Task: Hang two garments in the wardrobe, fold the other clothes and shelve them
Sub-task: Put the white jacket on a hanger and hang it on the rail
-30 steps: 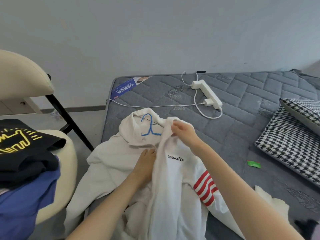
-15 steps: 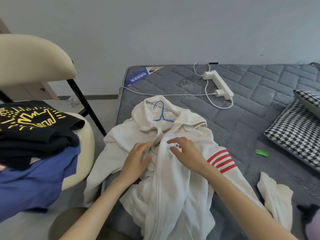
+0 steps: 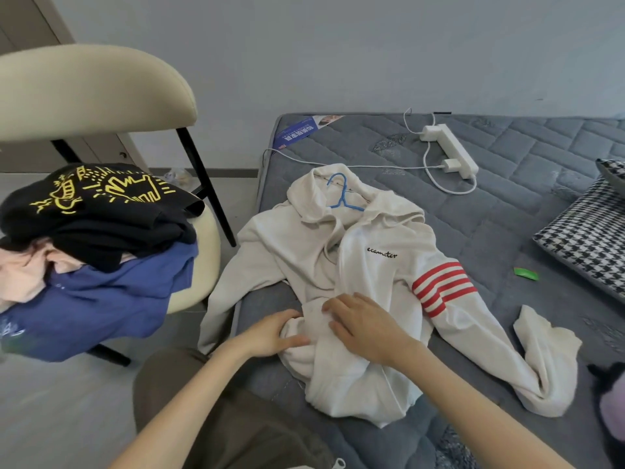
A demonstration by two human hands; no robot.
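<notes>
A white zip hoodie with red sleeve stripes lies face up on the grey mattress. A blue hanger sits inside its neck, the hook lying on the hood. My left hand grips a fold of fabric at the hoodie's lower front. My right hand lies just right of it on the zip line, its bent fingertips pinching the cloth. On the cream chair at the left sits a pile: a black tee with yellow print, a blue garment and a pink one.
A white power strip with charger and cables lies at the mattress's far side. A houndstooth pillow sits at the right edge, a small green packet near it. A blue leaflet lies at the mattress's far left corner, and my knee is below.
Both hands have slid down from the hoodie's collar and chest to its lower front. The right front panel, held up before, now lies flat on the mattress.
</notes>
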